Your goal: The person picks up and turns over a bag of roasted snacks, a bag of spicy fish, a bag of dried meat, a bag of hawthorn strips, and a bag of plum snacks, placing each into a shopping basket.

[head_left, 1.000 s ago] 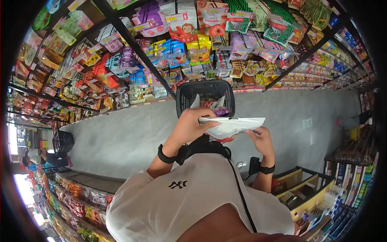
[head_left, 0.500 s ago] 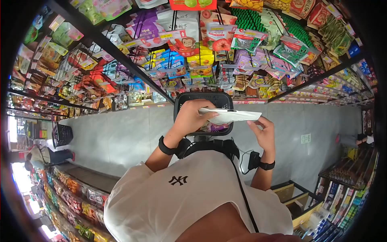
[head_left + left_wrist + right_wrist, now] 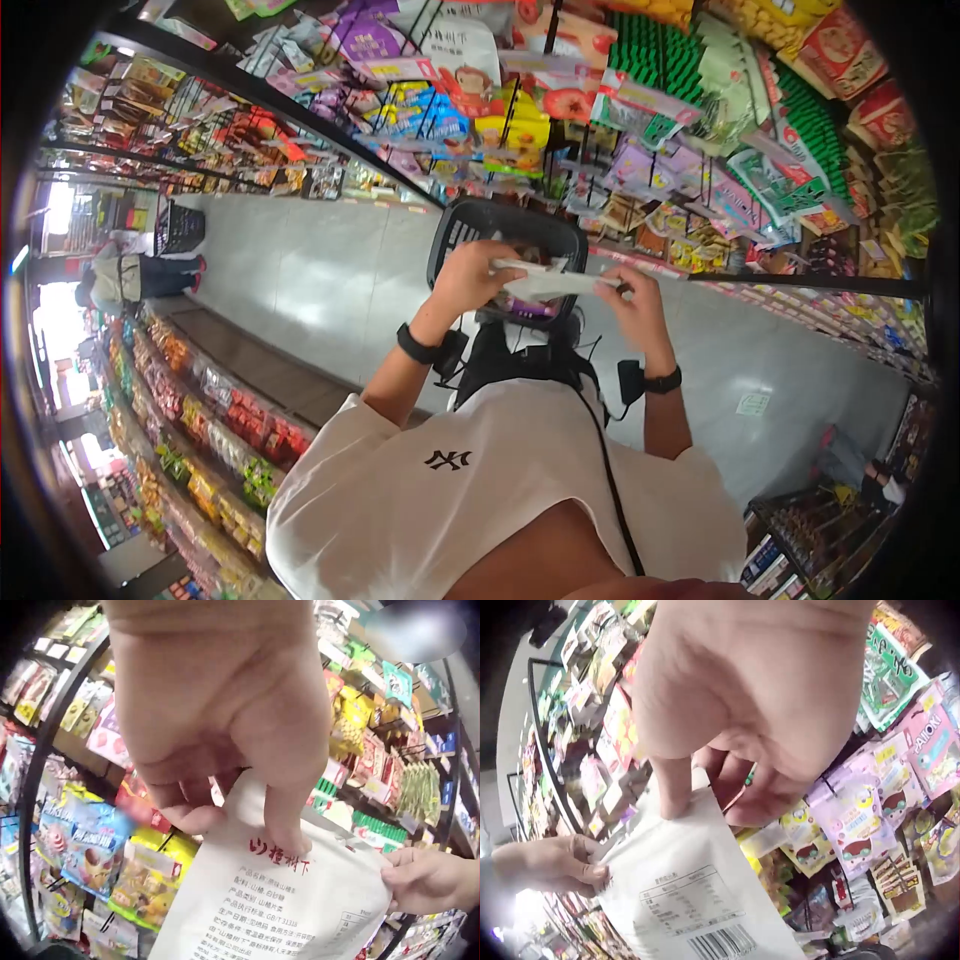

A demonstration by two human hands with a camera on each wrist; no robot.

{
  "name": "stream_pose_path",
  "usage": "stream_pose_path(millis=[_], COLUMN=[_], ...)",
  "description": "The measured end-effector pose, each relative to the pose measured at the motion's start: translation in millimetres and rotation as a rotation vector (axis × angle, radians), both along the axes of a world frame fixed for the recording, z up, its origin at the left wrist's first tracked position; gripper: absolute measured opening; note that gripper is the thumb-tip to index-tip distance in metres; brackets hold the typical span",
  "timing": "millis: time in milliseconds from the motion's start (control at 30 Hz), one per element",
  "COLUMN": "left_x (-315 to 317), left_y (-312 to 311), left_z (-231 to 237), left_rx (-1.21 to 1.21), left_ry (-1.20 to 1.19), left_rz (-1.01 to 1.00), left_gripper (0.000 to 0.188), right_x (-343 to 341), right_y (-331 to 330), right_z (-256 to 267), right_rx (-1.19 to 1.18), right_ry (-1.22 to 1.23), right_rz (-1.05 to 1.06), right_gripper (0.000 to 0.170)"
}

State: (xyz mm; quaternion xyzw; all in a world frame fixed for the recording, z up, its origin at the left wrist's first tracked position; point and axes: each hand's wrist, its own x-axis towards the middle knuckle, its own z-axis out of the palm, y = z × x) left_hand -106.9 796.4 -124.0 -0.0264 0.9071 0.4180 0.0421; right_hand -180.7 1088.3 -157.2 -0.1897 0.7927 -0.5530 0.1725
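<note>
A white snack bag [image 3: 262,900] with red and black Chinese print hangs between my two hands. My left hand [image 3: 475,278] pinches one top corner, thumb on the printed face in the left wrist view. My right hand [image 3: 637,308] pinches the other top corner; its thumb lies flat on the bag in the right wrist view, above a printed table and barcode. From the head view the bag [image 3: 545,284] shows nearly edge-on, over a black basket [image 3: 440,255]. Packets [image 3: 535,306] lie in the basket, partly hidden by the bag.
Hanging snack packets fill the rack ahead, including yellow bags [image 3: 513,135] and purple ones [image 3: 640,170]. Dark rack posts [image 3: 330,145] stand between sections. Another shelf of packets [image 3: 225,400] runs behind on the left. A person [image 3: 140,278] bends near a second basket [image 3: 180,228].
My right hand has shifted from the bag's lower right edge up to its top corner. The bag has turned more edge-on and moved over the basket. The head view has rotated.
</note>
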Motion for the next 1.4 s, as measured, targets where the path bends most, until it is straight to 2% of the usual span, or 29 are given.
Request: stream_pose_path(millis=[33, 67, 100, 133, 167, 267, 400, 433, 533, 567, 700, 800, 867, 933, 967, 1067, 1200, 1300, 1333, 1367, 1400], left_x=[1, -7, -12, -13, -17, -26, -22, -17, -1, 4, 45, 71, 80, 95, 99, 103, 109, 104, 102, 115, 95], left_y=[1, -2, -2, 0, -2, 0, 8, 5, -2, 0, 2, 13, 22, 33, 35, 42, 33, 11, -1, -15, -17], left_z=[-25, -49, -72, -98, -137, -224, -299, -322, -367, -372, -444, -476, -479, -491, -489, -474, -468, -439, -426, -433, -359], left_rx=[-0.007, -0.024, -0.026, -0.029, -0.02, -0.065, -0.144, -0.144, -0.095, -0.097, -0.181, -0.157, -0.142, -0.155, -0.116, -0.121, -0.072, -0.063, -0.064, -0.1, 0.459], left_ry=[-0.039, -0.061, -0.204, -0.141, -0.182, -0.337, -0.34, -0.291, -0.254, -0.312, -0.442, -0.495, -0.67, -0.687, -0.803, -0.852, -0.81, -0.705, -0.665, -0.311, -0.582], left_rz=[-0.004, -0.012, -0.006, -0.01, 0.014, 0.097, 0.171, 0.165, 0.199, 0.243, 0.233, 0.23, 0.228, 0.268, 0.202, 0.154, 0.246, 0.071, 0.018, -0.066, 0.386], left_gripper=[0.019, 0.02, 0.02, 0.022, 0.021, 0.019, 0.021, 0.02, 0.022, 0.021, 0.019, 0.019, 0.019, 0.021, 0.025, 0.028, 0.031, 0.029, 0.029, 0.027, 0.026], right_x=[-5, -14, -17, -14, -16, -32, -25, -24, -8, -1, 35, 61, 71, 82, 89, 95, 91, 88, 76, 66, 57], right_y=[-4, -7, -9, -7, -6, -21, -46, -46, -58, -64, -65, -58, -49, -38, -30, -23, -22, -2, -2, -5, -7], right_z=[-11, -29, -58, -90, -123, -201, -297, -324, -385, -396, -451, -472, -485, -484, -486, -476, -441, -454, -438, -415, -391], right_rx=[-0.014, 0.044, 0.103, 0.175, 0.214, 0.426, 0.336, 0.178, 0.016, 0.05, 0.057, 0.127, 0.264, 0.429, 0.389, 0.447, 0.573, 0.646, 0.558, 0.463, 0.364], right_ry=[-0.07, -0.028, 0.007, 0.034, 0.021, -0.215, -0.861, -1.051, -1.029, -0.991, -0.97, -1.105, -1.123, -1.08, -1.087, -1.009, -0.921, -0.792, -0.786, -0.779, -0.776], right_rz=[-0.021, -0.045, -0.07, -0.089, -0.07, -0.055, -0.32, -0.327, -0.272, -0.312, -0.346, -0.37, -0.216, -0.064, -0.032, 0.05, 0.056, 0.108, 0.067, 0.032, 0.001], right_gripper=[0.025, 0.026, 0.028, 0.029, 0.037, 0.045, 0.047, 0.041, 0.033, 0.027, 0.023, 0.023, 0.032, 0.041, 0.051, 0.057, 0.055, 0.056, 0.056, 0.055, 0.055])
